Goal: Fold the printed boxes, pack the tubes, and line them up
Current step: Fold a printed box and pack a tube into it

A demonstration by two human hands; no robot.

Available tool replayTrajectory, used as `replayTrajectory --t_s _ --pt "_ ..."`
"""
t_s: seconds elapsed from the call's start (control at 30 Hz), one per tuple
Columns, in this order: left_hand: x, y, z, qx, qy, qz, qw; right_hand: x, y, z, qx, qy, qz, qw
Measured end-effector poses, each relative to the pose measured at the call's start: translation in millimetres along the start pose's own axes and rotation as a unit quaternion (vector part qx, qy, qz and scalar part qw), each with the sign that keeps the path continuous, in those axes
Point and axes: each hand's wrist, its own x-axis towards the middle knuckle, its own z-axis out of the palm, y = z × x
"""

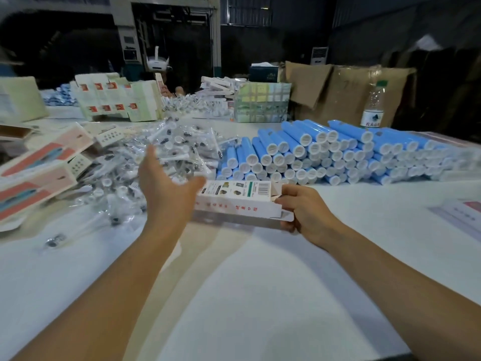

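right hand: gripping the right end of a printed box, fingers curling round that end, end flap sitting open there.
left hand: hanging open just left of the box, fingers straight and spread, grasping nothing; thumb lying near the box's left end, contact not clear.
box position: being held lengthwise just above the white bench, barcode face showing up, in front of the tube pile.
tubes: lying stacked in a pile on the bench behind the box, blue bodies with white caps facing the camera.
bagged parts: sitting in a loose heap of clear wrappers beyond the left hand; contents blurred.
flat cartons: lying piled at the left edge of the bench, pink and teal print.
water bottle: standing upright behind the tubes.
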Motion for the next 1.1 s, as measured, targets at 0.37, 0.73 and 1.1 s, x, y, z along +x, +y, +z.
replayTrajectory --t_s 0.37,0.73,1.1 --pt "-25.1 -7.8 16.7 0.482 -0.272 0.31 0.773 -8.6 -6.9 3.2 -0.137 -0.013 -0.034 0.99" --pt "-30.1 -15.0 27.0 0.457 -0.25 0.333 0.786 100.0 -127.0 -26.6 -0.619 0.182 -0.147 0.75" --pt "-25.7 -18.1 35.1 0.45 -0.222 0.346 0.793 150.3 -121.1 -14.3 -0.75 0.138 -0.041 0.646"
